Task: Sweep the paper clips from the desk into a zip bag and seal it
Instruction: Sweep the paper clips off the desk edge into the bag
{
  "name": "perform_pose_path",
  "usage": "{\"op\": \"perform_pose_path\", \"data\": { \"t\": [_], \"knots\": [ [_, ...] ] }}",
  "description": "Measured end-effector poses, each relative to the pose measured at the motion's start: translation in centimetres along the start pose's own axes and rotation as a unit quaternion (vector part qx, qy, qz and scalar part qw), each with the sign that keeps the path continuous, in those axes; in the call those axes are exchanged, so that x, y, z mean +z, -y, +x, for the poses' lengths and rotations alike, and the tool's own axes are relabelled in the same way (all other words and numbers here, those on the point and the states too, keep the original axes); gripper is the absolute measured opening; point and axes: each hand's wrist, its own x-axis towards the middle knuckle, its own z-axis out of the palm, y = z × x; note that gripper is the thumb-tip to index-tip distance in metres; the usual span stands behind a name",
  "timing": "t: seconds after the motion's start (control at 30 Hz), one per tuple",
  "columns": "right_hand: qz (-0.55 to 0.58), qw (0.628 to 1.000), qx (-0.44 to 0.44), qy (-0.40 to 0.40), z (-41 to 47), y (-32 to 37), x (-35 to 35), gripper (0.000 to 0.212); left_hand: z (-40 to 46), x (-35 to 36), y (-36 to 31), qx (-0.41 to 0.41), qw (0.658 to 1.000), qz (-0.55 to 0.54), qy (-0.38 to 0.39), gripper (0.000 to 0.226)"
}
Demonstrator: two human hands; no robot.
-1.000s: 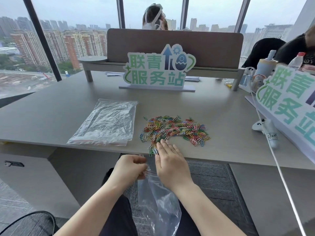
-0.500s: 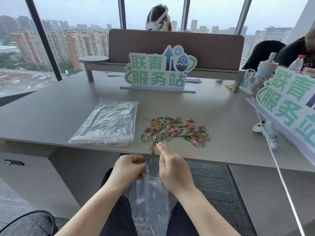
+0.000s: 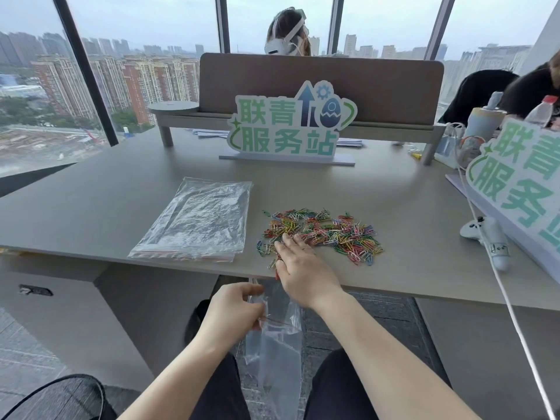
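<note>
Sweeping is underway: her right hand [image 3: 304,269] lies flat and open on the paper clips [image 3: 321,234] near the desk [image 3: 121,207] front edge. Her left hand [image 3: 235,310] pinches the zip bag [image 3: 277,344] below; next, rake them in.

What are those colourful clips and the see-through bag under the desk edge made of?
The paper clips look like wire with a coloured coating: thin bent loops in red, green, blue and yellow. The metal under it is a guess. The zip bag in the left hand looks like thin clear plastic film, glossy and wrinkled, with a red seal line.
</note>
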Motion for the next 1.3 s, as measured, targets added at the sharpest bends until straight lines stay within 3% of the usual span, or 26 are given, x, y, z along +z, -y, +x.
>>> {"op": "perform_pose_path", "data": {
  "t": [0.5, 0.73, 1.0, 1.3],
  "knots": [
    [0.007, 0.998, -0.042, -0.047, -3.2, 2.3, 1.2, 0.051, -0.7, -0.1, 0.0, -0.005, 1.0, -0.011, -0.022, 0.059],
    [0.09, 0.992, -0.039, -0.082, -2.7, 1.8, 1.1, 0.05, -1.2, -0.3, -0.3, -0.005, 0.999, -0.017, -0.031, 0.062],
    [0.055, 0.998, -0.036, 0.02, 1.8, 1.6, 0.3, 0.053, -1.5, -0.9, -0.3, -0.002, 0.999, -0.023, -0.039, 0.056],
    [-0.015, 0.999, -0.034, 0.024, 2.4, 2.6, 0.9, 0.057, -1.7, -1.3, -0.7, 0.0, 0.999, -0.023, -0.044, 0.051]
  ]
}}
